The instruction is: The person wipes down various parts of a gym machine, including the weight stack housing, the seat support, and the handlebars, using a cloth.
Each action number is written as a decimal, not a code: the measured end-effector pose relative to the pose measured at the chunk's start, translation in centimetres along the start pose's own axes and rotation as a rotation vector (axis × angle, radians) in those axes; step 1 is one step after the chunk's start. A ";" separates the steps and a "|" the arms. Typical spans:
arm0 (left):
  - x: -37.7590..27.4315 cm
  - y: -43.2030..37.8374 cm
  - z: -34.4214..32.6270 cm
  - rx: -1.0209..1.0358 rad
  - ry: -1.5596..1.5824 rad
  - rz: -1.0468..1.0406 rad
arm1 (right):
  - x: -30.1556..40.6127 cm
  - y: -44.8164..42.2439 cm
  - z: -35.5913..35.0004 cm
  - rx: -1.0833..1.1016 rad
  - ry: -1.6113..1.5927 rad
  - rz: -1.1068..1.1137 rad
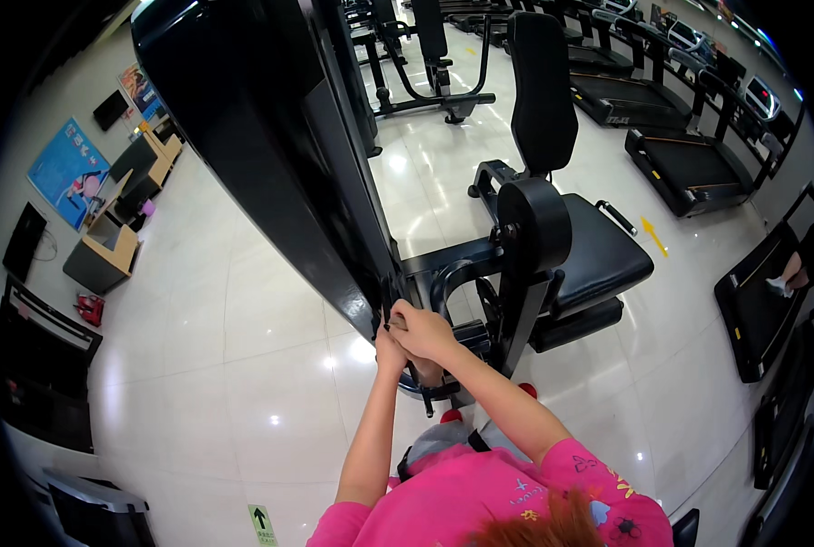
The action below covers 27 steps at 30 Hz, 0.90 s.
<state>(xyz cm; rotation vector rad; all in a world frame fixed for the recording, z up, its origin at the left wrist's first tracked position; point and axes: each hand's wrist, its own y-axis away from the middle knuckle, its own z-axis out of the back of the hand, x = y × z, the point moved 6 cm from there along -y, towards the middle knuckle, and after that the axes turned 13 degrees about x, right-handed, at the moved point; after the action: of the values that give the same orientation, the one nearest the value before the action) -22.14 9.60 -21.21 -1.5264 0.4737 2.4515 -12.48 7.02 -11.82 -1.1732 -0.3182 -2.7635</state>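
My left hand (390, 350) and my right hand (426, 333) meet at the lower end of a tall black weight-machine column (263, 164). A tan thing, apparently a cloth (426, 371), hangs below my right hand, and a bit of it shows at the curled fingers. The fingers of my left hand are partly hidden, so its hold cannot be told. Just right of my hands stand the machine's curved black tube (448, 277), a round black cam housing (537, 222) and a padded black seat (602, 253) with its backrest (542, 89).
Treadmills (694, 171) line the right side; a person's lower leg (797, 270) shows on one. Another exercise machine (441, 102) stands beyond. At the left are a desk (103, 256), a red object (90, 310) and a wall poster (70, 173). A green arrow sign (262, 525) is on the tiled floor.
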 end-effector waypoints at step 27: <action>0.2 3.6 -2.0 -0.449 0.551 -0.052 | -23.9 28.8 13.2 -0.463 -0.627 -0.222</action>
<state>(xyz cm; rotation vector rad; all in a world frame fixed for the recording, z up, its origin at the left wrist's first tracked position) -21.83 5.55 -21.62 -2.3734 -0.0533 2.1645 18.80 -17.02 -15.96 -2.2395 0.1709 -2.6409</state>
